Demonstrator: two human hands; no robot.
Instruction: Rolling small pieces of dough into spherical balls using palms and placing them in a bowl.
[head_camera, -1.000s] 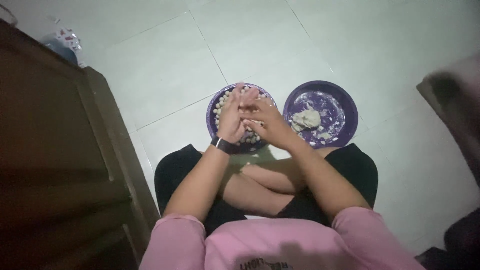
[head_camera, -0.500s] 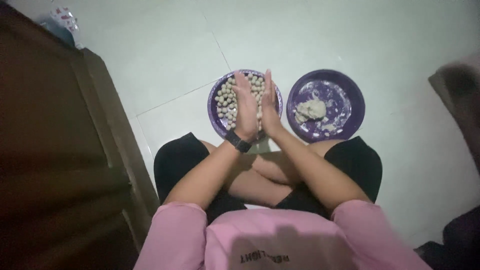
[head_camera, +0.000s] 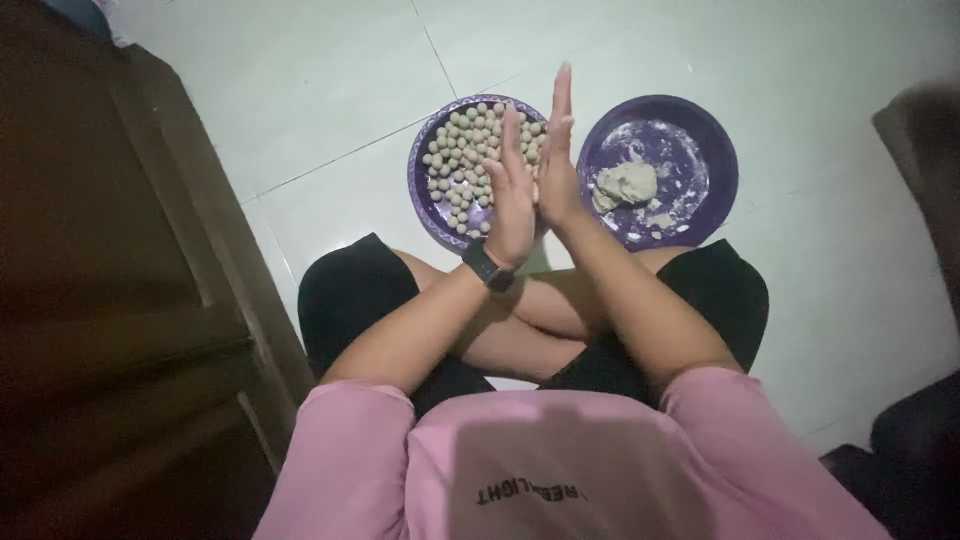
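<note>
My left hand (head_camera: 510, 195) and my right hand (head_camera: 557, 160) are pressed flat together, palm to palm, fingers straight and pointing away from me. Whatever lies between the palms is hidden. They hover over the near right side of a purple plate (head_camera: 418, 200) that holds several small pale dough balls (head_camera: 460, 160). Beside it on the right is a second purple plate (head_camera: 720, 160), dusted with flour, with a lump of pale dough (head_camera: 627, 182) on it. A black watch (head_camera: 487, 265) is on my left wrist.
I sit cross-legged on a pale tiled floor (head_camera: 300, 90) in black shorts and a pink shirt. A dark wooden cabinet (head_camera: 120, 300) stands close on my left. A dark blurred object (head_camera: 925, 150) is at the right edge.
My hands rose from low over the plate of balls and straightened out; the right hand has slid forward past the left. The view tilted closer to the plates.
</note>
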